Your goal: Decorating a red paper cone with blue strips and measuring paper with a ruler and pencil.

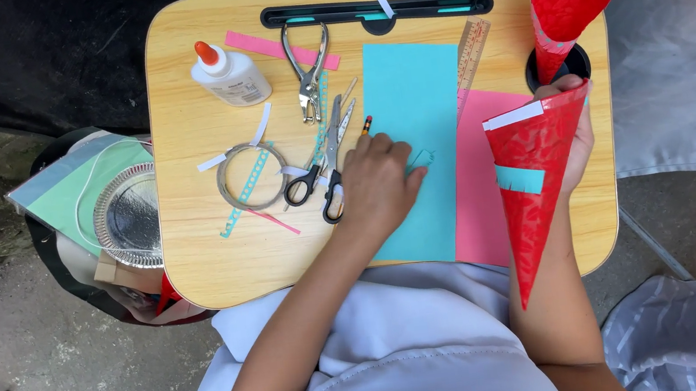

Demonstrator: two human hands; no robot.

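Left hand [378, 185] pinches a small teal paper scrap [420, 158] on smooth teal sheet [417, 143]; right hand [575, 137] grips a crinkled red cone [536, 181].

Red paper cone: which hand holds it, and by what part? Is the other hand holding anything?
The right hand holds the red paper cone by its wide upper end, point downward. The left hand rests on the turquoise sheet, fingertips at a small turquoise scrap; grip unclear.

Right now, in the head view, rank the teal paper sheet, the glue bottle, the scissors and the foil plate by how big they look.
1. Teal paper sheet, clearly largest.
2. Foil plate and scissors: too alike to rank; the plate is partly hidden and sits lower, farther from the camera.
3. Glue bottle, smallest.
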